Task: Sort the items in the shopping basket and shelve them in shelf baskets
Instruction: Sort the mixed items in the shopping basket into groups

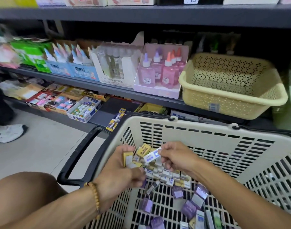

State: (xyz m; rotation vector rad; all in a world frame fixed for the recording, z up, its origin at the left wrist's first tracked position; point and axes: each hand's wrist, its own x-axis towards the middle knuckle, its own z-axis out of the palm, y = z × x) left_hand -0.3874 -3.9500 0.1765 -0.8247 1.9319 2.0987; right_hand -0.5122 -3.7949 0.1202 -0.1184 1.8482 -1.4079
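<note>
A cream shopping basket (199,129) with black handles fills the lower right. Inside lie several small erasers: yellow-boxed ones, white ones (167,175) and purple-wrapped ones (189,209). My left hand (123,169) is curled around a small stack of yellow-boxed erasers (127,158) over the basket's left side. My right hand (174,157) pinches a white eraser with blue print (152,155) just right of that stack. An empty cream perforated shelf basket (232,90) stands on the middle shelf, above the shopping basket.
Glue bottle display boxes (159,71) line the middle shelf to the left of the shelf basket. Open eraser boxes (83,109) sit on the bottom shelf. Another person's white shoe (7,133) rests on the tiled floor at left. My knee (25,195) is at lower left.
</note>
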